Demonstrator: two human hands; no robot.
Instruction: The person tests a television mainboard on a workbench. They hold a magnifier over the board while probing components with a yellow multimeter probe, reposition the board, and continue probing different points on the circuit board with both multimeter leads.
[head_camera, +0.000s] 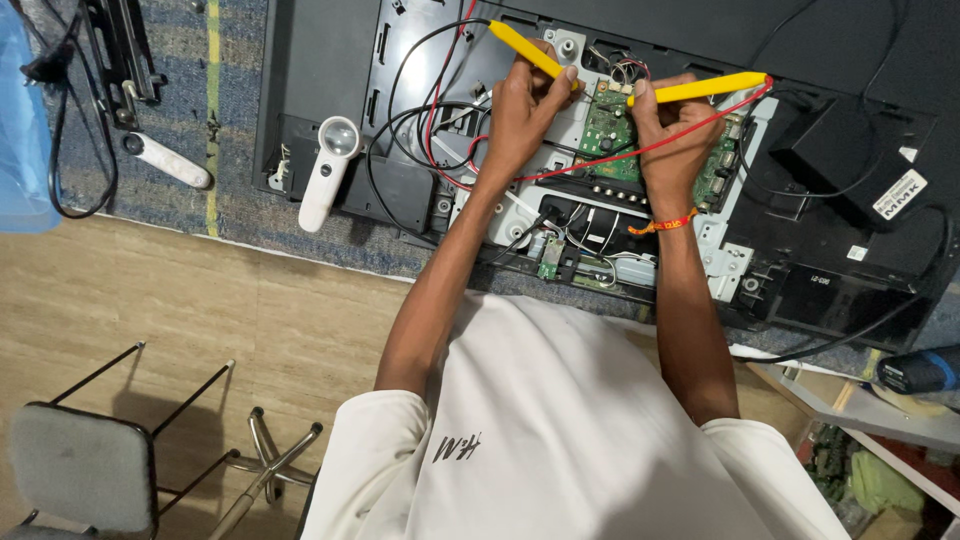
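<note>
My left hand (520, 115) grips a yellow test probe (525, 45) whose tip points at the top edge of a green circuit board (607, 130). My right hand (672, 135) grips a second yellow probe (705, 88), with a red wire (600, 163) running from its far end across my fingers. Both probe tips meet near the board's upper edge, by a small bundle of wires. The board sits inside an opened flat black screen chassis (330, 60) lying on a blue-grey carpet. An orange thread band (665, 225) circles my right wrist.
A white handheld magnifier (328, 165) rests on the chassis at the left, and black cables (410, 110) loop beside it. A white-handled tool (168, 160) lies on the carpet. A grey metal-legged chair (75, 465) stands on the tan floor at bottom left. A blue power drill (920, 370) sits at right.
</note>
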